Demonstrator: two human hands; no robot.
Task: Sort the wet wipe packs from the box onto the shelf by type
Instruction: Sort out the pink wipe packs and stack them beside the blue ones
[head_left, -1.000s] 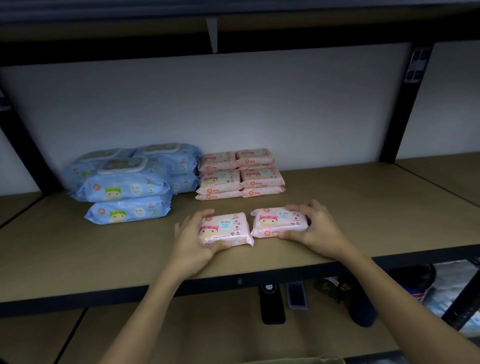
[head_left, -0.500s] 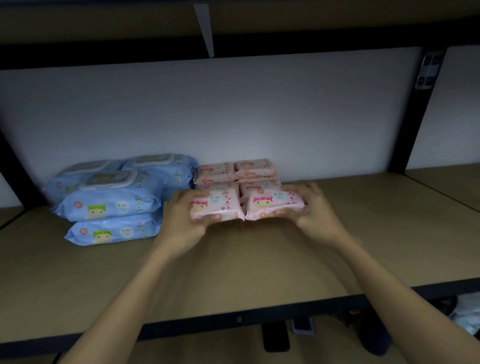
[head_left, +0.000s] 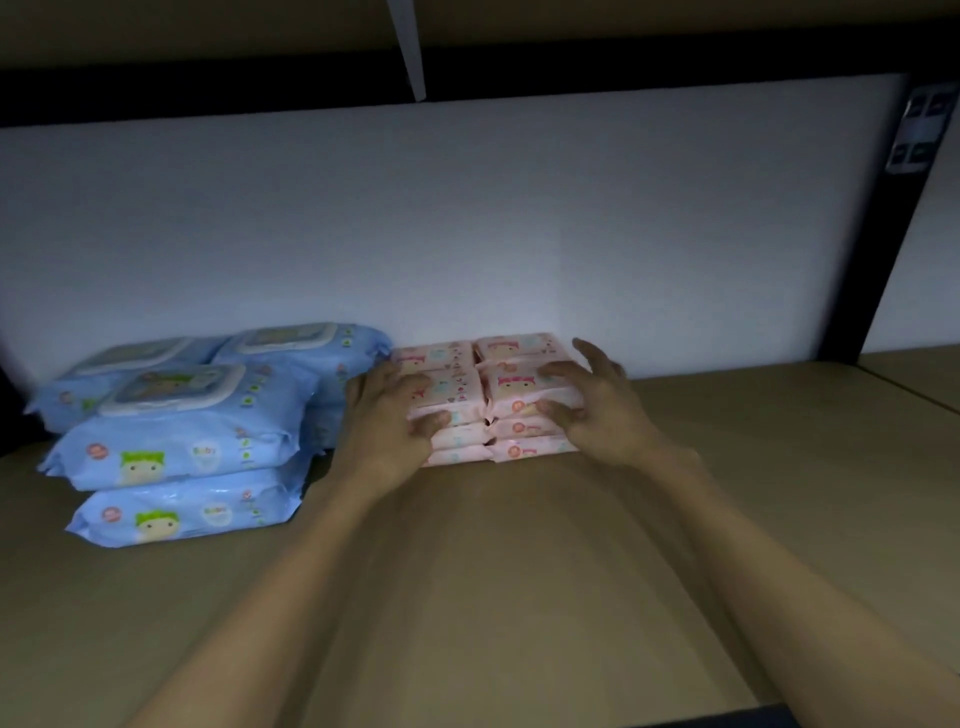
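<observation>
Small pink wet wipe packs stand in low stacks on the wooden shelf (head_left: 519, 582) against the white back wall. My left hand (head_left: 387, 415) grips a pink pack (head_left: 454, 389) lying on top of the front left stack. My right hand (head_left: 592, 405) pinches another pink pack (head_left: 519, 389) on top of the front right stack, thumb at its front edge, forefinger on top, the other fingers lifted. Two more pink stacks (head_left: 519, 344) stand right behind. Large blue wet wipe packs (head_left: 182, 447) are stacked to the left, touching the pink group. The box is out of view.
A black upright post (head_left: 893, 223) stands at the right, with another shelf board (head_left: 919, 374) beyond it. A black beam (head_left: 208, 88) of the upper shelf runs overhead. Bare shelf board lies right of the pink stacks and in front of them.
Both hands lifted the two pink packs from the shelf's front and carried them back onto the front pink stacks. The camera moved closer to the shelf.
</observation>
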